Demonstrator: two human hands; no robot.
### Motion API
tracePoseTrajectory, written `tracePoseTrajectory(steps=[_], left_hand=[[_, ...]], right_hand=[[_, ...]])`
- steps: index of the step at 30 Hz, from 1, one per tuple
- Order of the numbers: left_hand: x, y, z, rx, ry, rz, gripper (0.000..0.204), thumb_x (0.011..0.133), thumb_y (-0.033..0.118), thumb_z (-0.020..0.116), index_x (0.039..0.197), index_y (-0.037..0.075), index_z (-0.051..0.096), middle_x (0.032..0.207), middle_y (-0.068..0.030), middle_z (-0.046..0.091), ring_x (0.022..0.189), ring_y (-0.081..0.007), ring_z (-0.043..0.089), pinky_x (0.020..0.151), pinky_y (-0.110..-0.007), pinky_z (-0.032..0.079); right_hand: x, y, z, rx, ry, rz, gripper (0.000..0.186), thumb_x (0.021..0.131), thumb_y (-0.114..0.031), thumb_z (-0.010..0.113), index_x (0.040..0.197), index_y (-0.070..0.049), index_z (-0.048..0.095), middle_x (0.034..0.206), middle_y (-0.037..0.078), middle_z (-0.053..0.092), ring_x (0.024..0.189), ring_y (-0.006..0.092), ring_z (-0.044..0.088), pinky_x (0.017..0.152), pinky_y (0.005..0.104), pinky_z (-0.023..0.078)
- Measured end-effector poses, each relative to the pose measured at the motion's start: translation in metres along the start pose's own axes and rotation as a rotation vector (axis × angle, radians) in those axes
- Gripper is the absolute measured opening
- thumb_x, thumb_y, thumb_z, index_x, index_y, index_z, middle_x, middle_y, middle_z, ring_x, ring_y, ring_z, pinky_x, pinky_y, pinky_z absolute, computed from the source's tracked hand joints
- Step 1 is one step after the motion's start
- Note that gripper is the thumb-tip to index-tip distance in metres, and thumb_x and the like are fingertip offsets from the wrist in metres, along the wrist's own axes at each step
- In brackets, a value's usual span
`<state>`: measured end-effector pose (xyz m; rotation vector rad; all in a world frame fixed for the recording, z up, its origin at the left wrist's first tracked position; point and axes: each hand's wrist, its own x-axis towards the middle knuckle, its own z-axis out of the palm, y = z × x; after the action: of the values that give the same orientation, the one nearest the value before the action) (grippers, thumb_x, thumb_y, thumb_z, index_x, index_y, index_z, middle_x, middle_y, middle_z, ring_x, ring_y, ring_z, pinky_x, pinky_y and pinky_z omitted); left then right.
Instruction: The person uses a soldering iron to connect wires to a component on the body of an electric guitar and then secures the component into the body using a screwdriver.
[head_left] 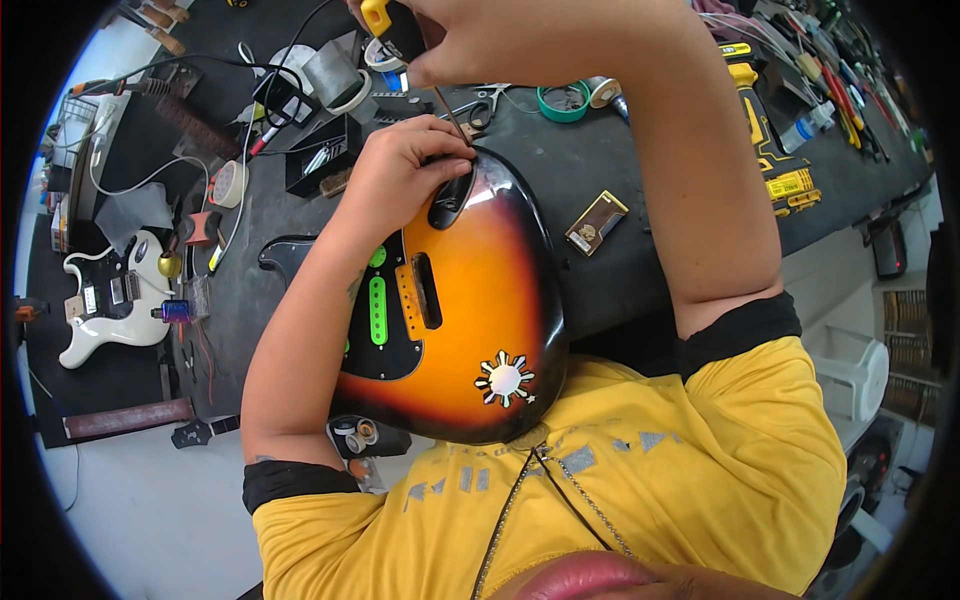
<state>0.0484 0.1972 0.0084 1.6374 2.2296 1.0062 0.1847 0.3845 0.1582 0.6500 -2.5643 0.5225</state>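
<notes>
A sunburst electric guitar body (pixel 500 270) leans against my yellow shirt, with a black pickguard (pixel 398 358) and bright green pickup cover (pixel 378 311) on it. A sun-shaped sticker (pixel 504 379) marks its near right part. My right hand (pixel 455 45) grips a screwdriver (pixel 378 18) with a yellow and black handle, its shaft slanting down to the body's far edge. My left hand (pixel 415 165) rests there beside a dark oval recess (pixel 452 200), thumb and fingers pinched at the screwdriver's tip. Whatever small thing they pinch is hidden.
Right of the guitar lies a small dark box (pixel 596 222). Farther off are scissors (pixel 487 105), a green tape roll (pixel 564 101) and a yellow power drill (pixel 765 140). A black parts tray (pixel 322 158) and a white guitar body (pixel 118 298) are at left, among cables.
</notes>
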Motion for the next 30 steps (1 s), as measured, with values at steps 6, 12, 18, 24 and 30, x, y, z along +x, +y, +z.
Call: tracePoseTrajectory(steps=[6,12,18,24,30], left_hand=[[0.003,0.000,-0.003,-0.132,-0.054,-0.037,0.017,0.082,0.000,0.080,0.098,-0.002,0.077,0.108,-0.0086,0.074,0.105,-0.0194,0.069,0.093,-0.031,0.054],[0.002,-0.002,-0.004,-0.229,-0.064,-0.141,0.017,0.080,0.000,0.082,0.097,-0.001,0.079,0.112,-0.0095,0.074,0.108,-0.0199,0.069,0.096,-0.032,0.053],[0.005,-0.006,-0.003,-0.202,-0.069,-0.136,0.019,0.080,0.001,0.082,0.098,0.000,0.079,0.112,-0.0111,0.074,0.109,-0.0210,0.068,0.097,-0.033,0.052],[0.004,-0.001,-0.004,-0.239,-0.078,-0.185,0.018,0.081,0.000,0.081,0.098,-0.002,0.079,0.114,-0.0110,0.073,0.112,-0.0209,0.067,0.098,-0.032,0.051],[0.006,0.000,-0.005,-0.266,-0.139,-0.138,0.018,0.083,-0.004,0.077,0.101,-0.002,0.078,0.118,-0.0097,0.072,0.113,-0.0193,0.066,0.099,-0.031,0.051]], right_hand=[[0.000,-0.013,-0.001,0.015,-0.155,0.124,0.029,0.085,-0.007,0.069,0.106,0.005,0.053,0.097,0.028,0.069,0.093,0.0449,0.068,0.077,0.0475,0.054],[0.022,0.002,0.015,-0.027,-0.245,0.226,0.032,0.085,-0.008,0.071,0.106,0.005,0.051,0.098,0.029,0.070,0.093,0.0467,0.068,0.077,0.0477,0.054],[0.026,-0.010,0.012,0.023,-0.299,0.209,0.028,0.087,-0.006,0.067,0.106,0.006,0.051,0.097,0.030,0.069,0.093,0.0470,0.068,0.076,0.0483,0.053],[0.024,-0.022,0.010,0.074,-0.329,0.295,0.023,0.089,-0.003,0.064,0.106,0.006,0.052,0.095,0.031,0.069,0.091,0.0470,0.068,0.076,0.0472,0.053],[0.013,-0.014,0.014,-0.005,-0.175,0.087,0.023,0.088,-0.004,0.064,0.105,0.006,0.053,0.094,0.031,0.069,0.088,0.0461,0.069,0.074,0.0464,0.054]])
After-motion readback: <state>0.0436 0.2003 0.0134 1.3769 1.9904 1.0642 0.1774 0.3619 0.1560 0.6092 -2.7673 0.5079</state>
